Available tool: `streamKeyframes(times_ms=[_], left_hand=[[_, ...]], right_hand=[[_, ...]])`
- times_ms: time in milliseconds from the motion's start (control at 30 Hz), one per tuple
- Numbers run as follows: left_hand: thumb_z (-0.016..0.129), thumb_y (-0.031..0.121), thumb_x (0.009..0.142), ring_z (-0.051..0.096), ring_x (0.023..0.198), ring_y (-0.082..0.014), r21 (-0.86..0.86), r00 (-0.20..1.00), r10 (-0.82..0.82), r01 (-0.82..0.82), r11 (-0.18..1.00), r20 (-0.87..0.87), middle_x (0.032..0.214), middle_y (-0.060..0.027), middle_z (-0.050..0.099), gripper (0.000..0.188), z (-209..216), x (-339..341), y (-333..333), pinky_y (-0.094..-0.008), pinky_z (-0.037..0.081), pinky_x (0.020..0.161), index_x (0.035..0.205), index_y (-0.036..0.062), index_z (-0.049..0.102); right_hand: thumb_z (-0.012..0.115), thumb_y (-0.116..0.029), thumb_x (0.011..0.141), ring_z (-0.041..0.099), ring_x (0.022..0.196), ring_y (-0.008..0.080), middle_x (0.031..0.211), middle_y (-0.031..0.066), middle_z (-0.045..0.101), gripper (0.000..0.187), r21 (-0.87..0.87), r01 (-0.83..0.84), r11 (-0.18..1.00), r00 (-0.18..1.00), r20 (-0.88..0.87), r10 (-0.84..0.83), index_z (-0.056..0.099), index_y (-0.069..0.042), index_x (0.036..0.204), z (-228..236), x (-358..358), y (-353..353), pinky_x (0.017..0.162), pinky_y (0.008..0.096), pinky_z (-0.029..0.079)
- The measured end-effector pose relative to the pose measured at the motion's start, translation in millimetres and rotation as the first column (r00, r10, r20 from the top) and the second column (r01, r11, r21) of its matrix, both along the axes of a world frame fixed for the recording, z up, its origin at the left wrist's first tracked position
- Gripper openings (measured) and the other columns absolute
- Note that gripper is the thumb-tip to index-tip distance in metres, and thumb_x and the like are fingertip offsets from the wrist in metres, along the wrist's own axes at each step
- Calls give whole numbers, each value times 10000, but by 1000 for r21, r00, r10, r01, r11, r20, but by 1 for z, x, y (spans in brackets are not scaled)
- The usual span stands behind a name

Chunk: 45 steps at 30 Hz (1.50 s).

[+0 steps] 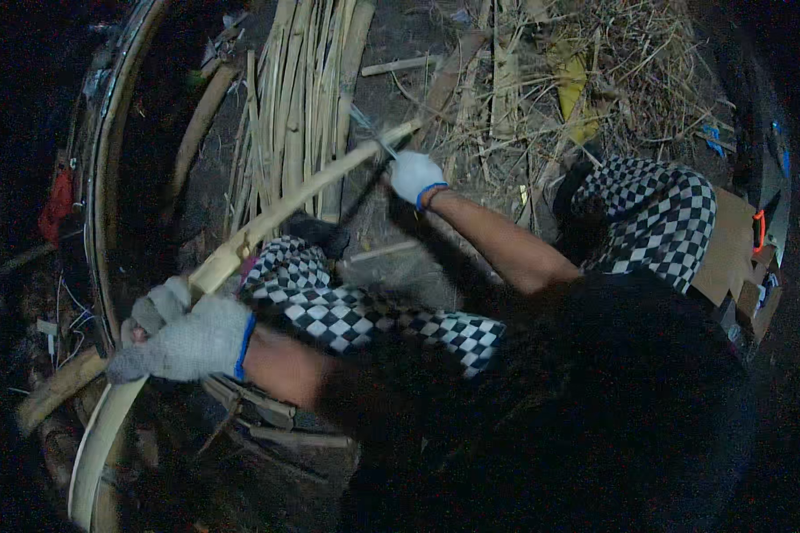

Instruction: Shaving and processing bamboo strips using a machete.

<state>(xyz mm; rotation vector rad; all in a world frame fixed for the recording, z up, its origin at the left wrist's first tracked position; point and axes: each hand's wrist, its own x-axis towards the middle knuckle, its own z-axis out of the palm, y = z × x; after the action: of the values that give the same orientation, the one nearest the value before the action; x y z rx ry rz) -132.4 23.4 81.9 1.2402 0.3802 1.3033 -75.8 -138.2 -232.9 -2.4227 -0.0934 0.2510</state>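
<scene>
A long, pale split bamboo strip (293, 202) slants from the lower left up to the middle of the head view. My left hand (182, 336), in a white knit glove with a blue cuff, is closed around its lower part. Gloved the same way, my right hand (415, 178) is closed near the strip's far end. From this fist a knife (375, 135) points up and left, its thin, greyish blade crossing the strip. The glove hides the handle, and the blade is somewhat blurred.
Beyond the strip lies a bundle of split bamboo lengths (298, 98). Thin shavings (631, 71) pile up at the far right, by a yellow piece (572, 89). My knees in checkered cloth (653, 213) frame the work. Cardboard (724, 244) stands right; a curved pole (107, 169) rises left.
</scene>
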Motion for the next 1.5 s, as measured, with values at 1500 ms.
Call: streamKeyframes(times_ms=[1500], left_hand=[[377, 606, 892, 207, 291, -80, 258, 389, -902, 866, 427, 188, 415, 45, 276, 565, 10, -31, 37, -250, 215, 284, 552, 156, 338]], right_hand=[[490, -271, 907, 590, 666, 377, 695, 182, 576, 213, 179, -325, 929, 907, 336, 253, 511, -59, 910, 181, -75, -3, 598, 457, 472]])
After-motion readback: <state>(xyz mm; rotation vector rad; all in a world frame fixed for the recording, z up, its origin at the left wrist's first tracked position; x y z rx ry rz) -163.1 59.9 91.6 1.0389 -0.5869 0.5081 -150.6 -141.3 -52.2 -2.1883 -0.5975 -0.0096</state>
